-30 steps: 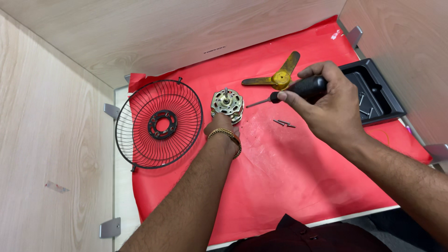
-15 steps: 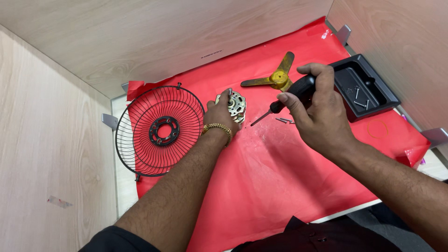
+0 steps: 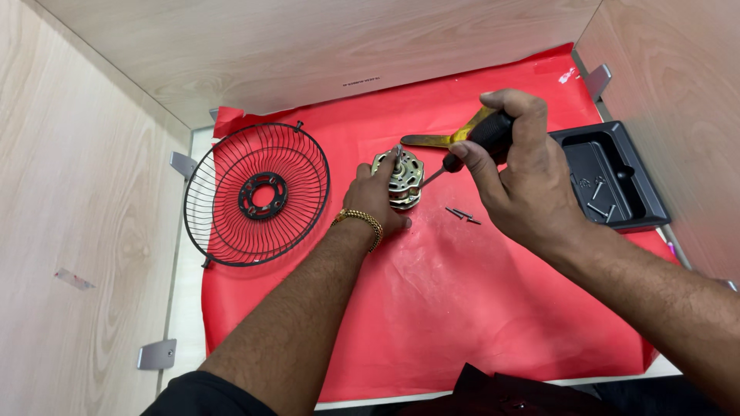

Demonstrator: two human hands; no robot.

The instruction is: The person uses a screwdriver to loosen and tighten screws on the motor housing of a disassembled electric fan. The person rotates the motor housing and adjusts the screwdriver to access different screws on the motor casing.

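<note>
The left hand [image 3: 378, 202] clamps the round metal fan motor [image 3: 399, 179] from its near-left side; the right hand [image 3: 518, 173], fist wrapped around the black-handled screwdriver [image 3: 470, 150], slants its shaft down-left, tip at the motor's right edge.

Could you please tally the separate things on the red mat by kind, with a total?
Black wire fan guard: 1
Round metal fan motor, held by the left hand: 1
Black-handled screwdriver, gripped by the right hand: 1
Yellow fan blade: 1
Black plastic tray: 1
Loose dark screws on the mat: 2
Total: 7
</note>
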